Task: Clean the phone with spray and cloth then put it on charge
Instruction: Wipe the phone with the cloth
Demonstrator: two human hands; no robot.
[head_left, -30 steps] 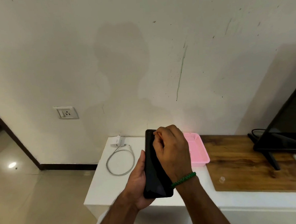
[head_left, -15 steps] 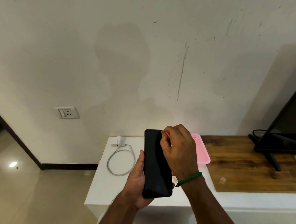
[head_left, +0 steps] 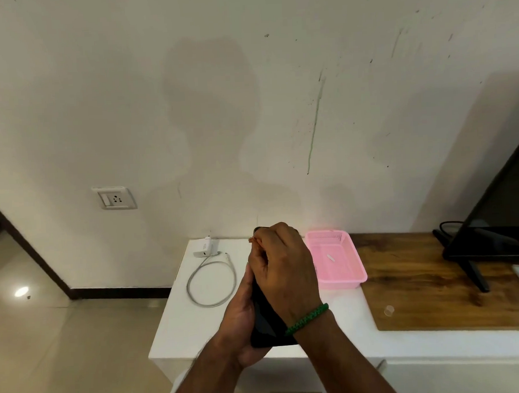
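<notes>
— Where's the phone [head_left: 263,319]?
— Above the desk's [head_left: 184,335] near edge. The left hand [head_left: 241,326] grips it, and the right hand [head_left: 286,264] curls over the screen, pinching an orange scrap [head_left: 251,240].
— Charging?
— Not yet. I'd say wiping is underway; the charger [head_left: 205,248] lies unplugged, far left.

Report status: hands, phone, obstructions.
Left hand grips phone. Right hand over it, fingers pinching small orange thing. Charger and cable unobstructed on white table.

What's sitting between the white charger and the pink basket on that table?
Head view: between charger and pink basket, the left hand grips the black phone; the right hand, over its screen, pinches something small and orange.
</notes>
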